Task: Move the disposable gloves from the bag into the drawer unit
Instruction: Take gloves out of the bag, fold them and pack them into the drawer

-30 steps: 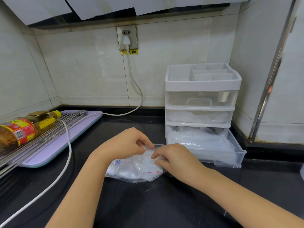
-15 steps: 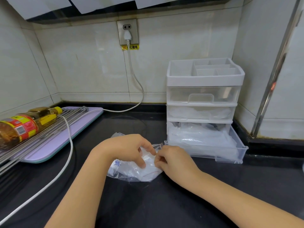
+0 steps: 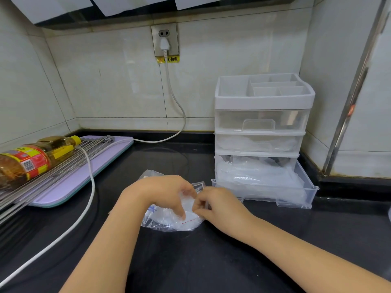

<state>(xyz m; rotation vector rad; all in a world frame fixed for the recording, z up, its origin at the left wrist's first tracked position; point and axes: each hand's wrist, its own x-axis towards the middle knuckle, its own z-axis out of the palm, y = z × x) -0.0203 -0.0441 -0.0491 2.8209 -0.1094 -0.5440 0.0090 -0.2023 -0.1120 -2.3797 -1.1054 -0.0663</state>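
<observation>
A clear zip bag (image 3: pixel 169 220) with white disposable gloves inside lies on the black counter. My left hand (image 3: pixel 160 191) lies over the bag with its fingers curled down on the plastic near the mouth. My right hand (image 3: pixel 218 204) pinches the bag's mouth from the right. The white drawer unit (image 3: pixel 262 102) stands just right of the bag. Its bottom drawer (image 3: pixel 300 197) is pulled out and holds clear plastic gloves; the two drawers above it are pushed in.
A lilac board (image 3: pixel 84 174) at the left carries metal rods and a lying oil bottle (image 3: pixel 31 157). A white cable (image 3: pixel 88 187) runs from the wall socket (image 3: pixel 165 39) across the counter to the front left. Tiled walls close the back and right.
The view has tilted slightly upward, so the hands and bag sit lower in frame. My left hand's fingers have slid further down over the bag. Both hands stay on the mouth.
</observation>
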